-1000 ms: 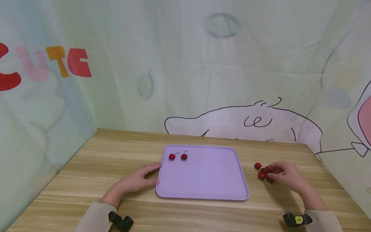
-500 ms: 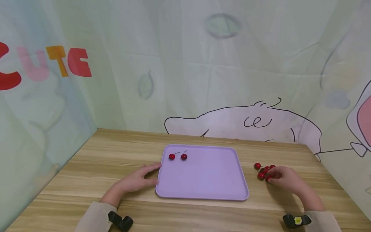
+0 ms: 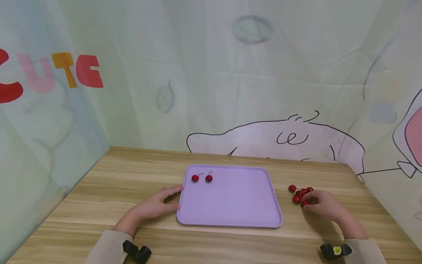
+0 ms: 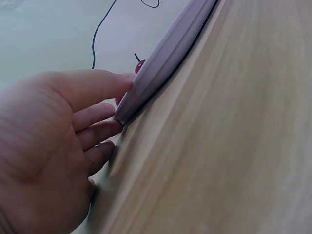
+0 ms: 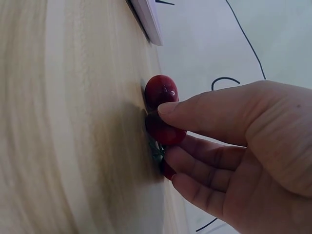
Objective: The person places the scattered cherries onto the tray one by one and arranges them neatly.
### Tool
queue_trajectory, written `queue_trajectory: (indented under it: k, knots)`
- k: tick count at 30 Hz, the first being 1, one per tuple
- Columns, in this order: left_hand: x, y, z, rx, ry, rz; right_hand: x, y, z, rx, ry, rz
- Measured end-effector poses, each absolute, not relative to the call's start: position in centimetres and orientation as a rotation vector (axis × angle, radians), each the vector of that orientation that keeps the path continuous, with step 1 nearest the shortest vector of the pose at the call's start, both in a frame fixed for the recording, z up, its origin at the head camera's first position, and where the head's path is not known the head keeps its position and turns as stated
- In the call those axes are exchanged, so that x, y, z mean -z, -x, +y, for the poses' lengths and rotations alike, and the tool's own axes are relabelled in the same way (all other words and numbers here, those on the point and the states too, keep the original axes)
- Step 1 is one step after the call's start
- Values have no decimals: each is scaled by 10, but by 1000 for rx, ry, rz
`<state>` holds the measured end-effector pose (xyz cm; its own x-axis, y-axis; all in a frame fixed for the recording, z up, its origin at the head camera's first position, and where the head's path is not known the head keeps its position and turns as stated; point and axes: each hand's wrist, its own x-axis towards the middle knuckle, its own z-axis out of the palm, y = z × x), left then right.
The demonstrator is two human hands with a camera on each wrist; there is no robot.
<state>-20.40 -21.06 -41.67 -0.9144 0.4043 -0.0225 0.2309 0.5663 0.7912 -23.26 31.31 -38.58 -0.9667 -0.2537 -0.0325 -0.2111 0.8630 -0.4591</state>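
Note:
A lilac tray [image 3: 230, 205] lies on the wooden table. Two stemmed cherries, one [image 3: 195, 178] left of the other [image 3: 209, 178], sit in its far left corner. Against the tray's left edge rests my left hand [image 3: 155, 204], thumb and forefinger spread and fairly straight; the left wrist view shows its fingertips touching the rim [image 4: 161, 58]. To the right of the tray, several cherries [image 3: 296, 199] lie in a cluster. My right hand [image 3: 326, 205] is at the cluster's near right side, pinching a cherry [image 5: 168, 132] between thumb and curled fingers. Its fingers partly hide other cherries.
Bare wood [image 3: 230, 244] shows in front of the tray. A printed curtain [image 3: 214, 91] stands behind the table and along its left side. Each wrist wears a black camera, the left one [image 3: 136, 252] and the right one [image 3: 334, 251] near the table's front.
My right hand has shifted slightly left and nearer, from the cluster's upper right to the cherry at its near side, uncovering cherries at the back. My left hand and the tray stay put.

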Motion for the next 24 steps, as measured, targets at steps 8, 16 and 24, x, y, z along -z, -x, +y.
queue_trajectory:
  k: [8, 16, 24]
  knots:
    - [415, 203, -210, -1255, -503, 2598, 383, 231, 313, 717, 356, 2936]
    - [415, 203, -210, -1249, -509, 2610, 373, 227, 314, 739, 357, 2935]
    - [414, 203, -210, -1267, -483, 2591, 365, 227, 317, 723, 380, 2959]
